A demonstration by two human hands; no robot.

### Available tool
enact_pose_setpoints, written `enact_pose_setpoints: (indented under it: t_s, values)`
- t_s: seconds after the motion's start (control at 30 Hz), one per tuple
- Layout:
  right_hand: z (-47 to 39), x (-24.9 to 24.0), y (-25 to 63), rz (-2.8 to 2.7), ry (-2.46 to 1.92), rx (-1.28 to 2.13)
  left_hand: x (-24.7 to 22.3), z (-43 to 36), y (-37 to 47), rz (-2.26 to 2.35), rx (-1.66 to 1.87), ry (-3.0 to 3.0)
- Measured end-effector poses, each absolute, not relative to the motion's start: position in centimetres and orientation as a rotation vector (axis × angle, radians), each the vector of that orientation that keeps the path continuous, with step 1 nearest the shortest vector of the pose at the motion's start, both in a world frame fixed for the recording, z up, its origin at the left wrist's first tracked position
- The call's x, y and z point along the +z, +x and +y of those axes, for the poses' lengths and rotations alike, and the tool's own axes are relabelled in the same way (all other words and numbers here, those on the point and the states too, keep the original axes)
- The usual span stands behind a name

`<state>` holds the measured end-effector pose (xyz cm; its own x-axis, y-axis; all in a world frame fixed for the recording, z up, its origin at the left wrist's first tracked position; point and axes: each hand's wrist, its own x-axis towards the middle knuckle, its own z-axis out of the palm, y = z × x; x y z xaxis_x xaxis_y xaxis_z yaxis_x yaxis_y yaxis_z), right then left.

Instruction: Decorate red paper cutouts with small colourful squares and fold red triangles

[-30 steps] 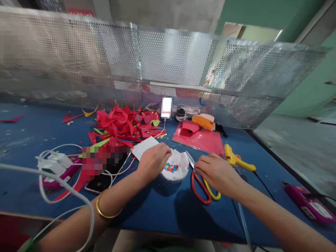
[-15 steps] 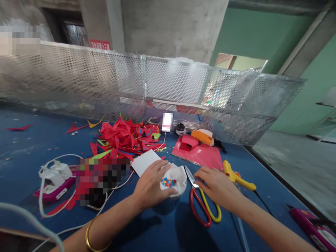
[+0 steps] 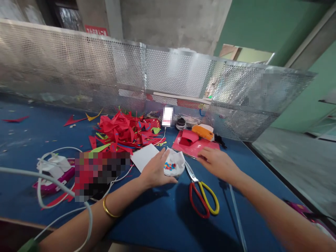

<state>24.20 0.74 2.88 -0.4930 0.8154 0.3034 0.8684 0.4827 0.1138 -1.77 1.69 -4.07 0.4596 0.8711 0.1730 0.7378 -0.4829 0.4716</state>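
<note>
Table (image 3: 157, 224) is blue, speckled; holey metal screen (image 3: 178, 77) behind, concrete wall (image 3: 170, 21) beyond. Crinkly white dish (image 3: 178, 161) sits between left hand (image 3: 155, 170), spread at its edge, and right hand (image 3: 219, 163), half-curled, can't tell if pinching anything.

from my remote seat i see a blue table (image 3: 157, 218) backed by a perforated metal screen (image 3: 175, 73). behind it i make out a bare grey wall (image 3: 168, 21), with a red sign (image 3: 96, 30) to its left. on the right i get a green wall (image 3: 252, 28) with a bright opening (image 3: 253, 56), and grey floor (image 3: 286, 138) beyond the table's edge. light glints off the screen.
</note>
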Motion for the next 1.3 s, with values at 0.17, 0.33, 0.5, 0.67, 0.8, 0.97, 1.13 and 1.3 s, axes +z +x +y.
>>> enact_pose_setpoints:
  t_s: [0.17, 0.33, 0.5, 0.67, 0.8, 0.97, 1.13, 1.3]
  values:
    - [4.7, 4.5, 24.3, -2.539, -1.726, -0.472, -3.2, 1.5, -2.8, 1.220, 1.030, 2.343]
    - [10.7, 4.2, 24.0, -2.469, -1.966, -0.493, -3.2, 1.4, -4.4, 1.372, 1.307, 2.140]
    - [15.8, 1.2, 22.0, -2.444, -2.159, -0.407, -3.7, 2.0, -5.2, 1.499, 1.314, 2.116]
    - [17.7, -1.9, 20.1, -2.364, -2.274, -0.296, -4.3, 2.4, -5.1, 1.477, 1.473, 2.016]
    - [18.0, -2.3, 20.5, -2.200, -2.358, -0.213, -4.5, 2.4, -5.1, 1.482, 1.490, 2.039]
    - [18.1, 0.0, 22.9, -1.882, -2.363, -0.135, -4.5, 2.4, -5.1, 1.464, 1.500, 2.032]
    - [18.1, 2.6, 26.1, -1.534, -2.267, -0.008, -4.6, 2.9, -5.4, 1.483, 1.475, 1.952]
    - [16.7, 4.6, 27.6, -1.302, -2.015, 0.153, -4.3, 3.1, -5.8, 1.559, 1.464, 1.878]
